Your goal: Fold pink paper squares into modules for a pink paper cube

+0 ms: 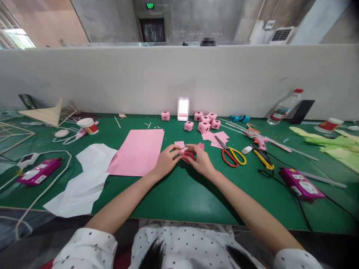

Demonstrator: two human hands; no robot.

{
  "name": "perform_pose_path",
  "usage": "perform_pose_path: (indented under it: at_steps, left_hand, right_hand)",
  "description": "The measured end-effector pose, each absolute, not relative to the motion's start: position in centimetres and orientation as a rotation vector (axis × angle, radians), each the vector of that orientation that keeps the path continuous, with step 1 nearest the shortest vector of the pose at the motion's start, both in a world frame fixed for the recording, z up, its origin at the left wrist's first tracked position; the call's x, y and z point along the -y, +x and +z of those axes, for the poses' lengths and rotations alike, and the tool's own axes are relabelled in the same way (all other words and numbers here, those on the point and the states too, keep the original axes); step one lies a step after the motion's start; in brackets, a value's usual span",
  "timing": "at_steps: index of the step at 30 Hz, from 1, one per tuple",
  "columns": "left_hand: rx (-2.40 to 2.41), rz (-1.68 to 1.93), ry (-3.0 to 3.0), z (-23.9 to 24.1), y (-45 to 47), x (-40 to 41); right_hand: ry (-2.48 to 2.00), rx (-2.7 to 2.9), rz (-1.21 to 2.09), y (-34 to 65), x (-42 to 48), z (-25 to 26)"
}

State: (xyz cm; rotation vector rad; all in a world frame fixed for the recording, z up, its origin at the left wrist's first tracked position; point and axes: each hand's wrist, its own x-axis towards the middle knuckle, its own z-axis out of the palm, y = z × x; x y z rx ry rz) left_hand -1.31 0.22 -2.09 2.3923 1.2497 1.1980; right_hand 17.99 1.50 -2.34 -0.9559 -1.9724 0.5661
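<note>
Head view: the left hand [167,160] and right hand [200,160] pinch folded pink paper [190,154]. One paper cup [89,126] and a red-capped bottle [284,107] stand well apart, contents unclear.

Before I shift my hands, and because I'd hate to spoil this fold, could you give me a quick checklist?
1. Right hand holding the small pink paper: ok.
2. Left hand gripping it too: cannot tell; fingertips are at its edge.
3. Scissors out of both hands: ok, lying to the right.
4. Large pink sheet clear of the left wrist: cannot tell; they nearly meet in view.
5. Glue gun cool: cannot tell.
</note>
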Motion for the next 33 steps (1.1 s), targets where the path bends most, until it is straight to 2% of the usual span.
perform_pose_path:
  at_steps: [8,16,21,27,33]
  left_hand:
    - [-1.222,1.2,2.18,-1.4,-0.8,0.2]
    - [-1.163,1.203,1.911,-0.7,-0.5,0.4]
    - [-1.17,1.216,1.835,-1.1,-0.6,0.1]
    - [-1.143,1.194,1.746,-1.2,-0.5,-0.1]
    - [-1.274,1.209,1.934,-1.5,1.0,1.3]
  right_hand:
    - [-0.916,2.099,0.488,17.6,-1.2,-2.3]
    - [-0.978,1.716,0.728,17.8,-1.4,-1.6]
    - [-0.965,1.707,0.807,17.7,-1.4,-1.4]
    - [-1.026,1.734,0.706,17.7,-1.1,-1.3]
    - [-1.076,1.695,0.574,17.3,-0.8,-1.3]
